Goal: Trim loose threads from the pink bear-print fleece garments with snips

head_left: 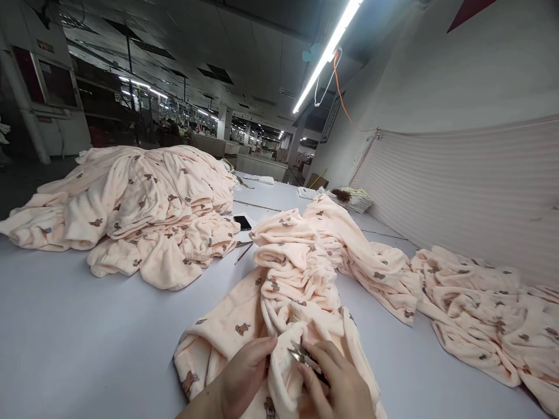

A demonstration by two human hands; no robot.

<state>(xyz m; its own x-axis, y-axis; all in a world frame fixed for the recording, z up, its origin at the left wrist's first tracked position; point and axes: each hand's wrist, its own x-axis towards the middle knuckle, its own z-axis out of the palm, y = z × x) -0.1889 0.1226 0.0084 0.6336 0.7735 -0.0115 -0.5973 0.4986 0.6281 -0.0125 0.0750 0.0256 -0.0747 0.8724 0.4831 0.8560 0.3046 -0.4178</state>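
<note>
From my remote post I watch small silver snips with dark handles [308, 359] gripped in the right hand [340, 375]. Likely trouble: a slack fold straying between the blades gets nicked, or a slip catches the left thumb, near the tips. The pale pink, animal-printed fleece garment [227, 317] lies bunched on the smooth white table [126, 349], under and between both hands; left hand [244, 372] pinches a fold, fingers partly hidden.

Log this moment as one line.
left hand: touches garment | right hand: holds scissors | phone: on table | clothes pile: left of phone
</note>
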